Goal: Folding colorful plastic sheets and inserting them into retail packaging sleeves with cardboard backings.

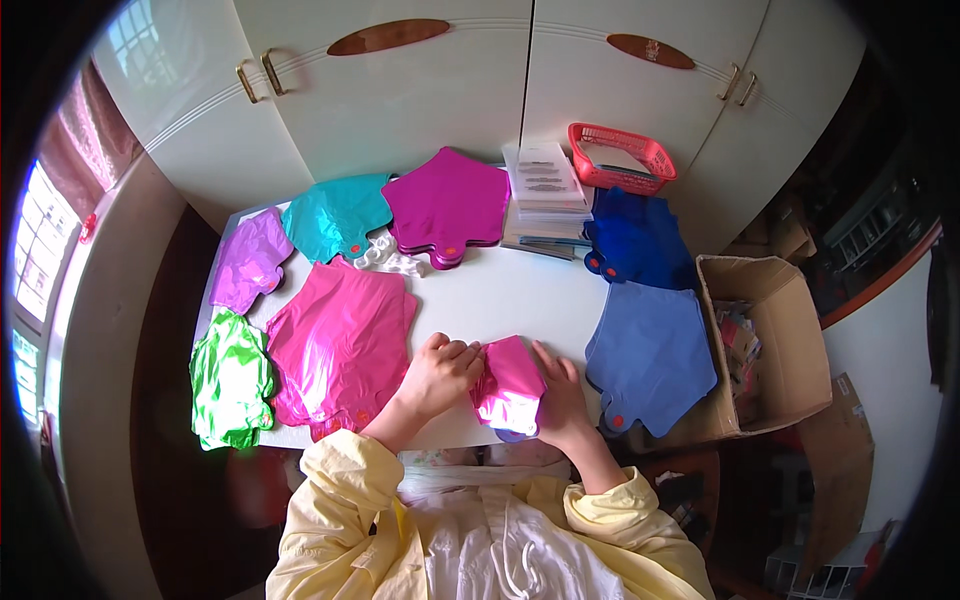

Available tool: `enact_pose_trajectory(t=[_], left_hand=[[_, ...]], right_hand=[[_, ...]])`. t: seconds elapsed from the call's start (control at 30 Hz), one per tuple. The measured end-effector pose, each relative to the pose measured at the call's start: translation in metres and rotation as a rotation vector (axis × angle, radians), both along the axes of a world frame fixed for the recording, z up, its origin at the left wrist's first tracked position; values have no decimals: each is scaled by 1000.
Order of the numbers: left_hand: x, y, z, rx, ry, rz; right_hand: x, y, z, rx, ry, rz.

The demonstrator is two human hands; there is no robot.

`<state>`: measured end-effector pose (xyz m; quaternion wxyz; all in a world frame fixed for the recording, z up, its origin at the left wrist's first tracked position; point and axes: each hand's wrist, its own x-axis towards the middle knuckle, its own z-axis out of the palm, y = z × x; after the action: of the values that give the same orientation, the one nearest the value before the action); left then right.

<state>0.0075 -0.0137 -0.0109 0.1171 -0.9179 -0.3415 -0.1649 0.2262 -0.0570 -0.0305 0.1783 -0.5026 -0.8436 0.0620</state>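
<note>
No words can be read. Dark printed lines cross the top sheet [544,172] of the paper stack [553,207], too small to make out; the right brown plaque [650,51] on the cupboard [620,100] bears a pale mark, perhaps lettering.

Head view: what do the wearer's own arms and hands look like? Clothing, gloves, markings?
Both the left hand and the right hand are bare, with no gloves. Loose pale-yellow sleeves, left sleeve and right sleeve, bunch up around the elbows, leaving the forearms uncovered. No watch, bracelet or cable shows.
</note>
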Motion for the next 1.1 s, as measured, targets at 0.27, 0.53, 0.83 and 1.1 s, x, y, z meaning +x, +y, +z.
enact_pose_trajectory(t=[0.27,0.53,0.83,1.1], left_hand=[[-3,-17,2,-63,15,15],[-11,-37,10,-223,16,40],[-22,-34,9,-272,11,-5],[-25,-35,7,-305,-5,-5]], right_hand=[[4,-1,-6,-27,-42,31],[4,-1,0,0,-32,47],[6,0,6,-94,-33,43],[16,25,19,-162,374,-17]])
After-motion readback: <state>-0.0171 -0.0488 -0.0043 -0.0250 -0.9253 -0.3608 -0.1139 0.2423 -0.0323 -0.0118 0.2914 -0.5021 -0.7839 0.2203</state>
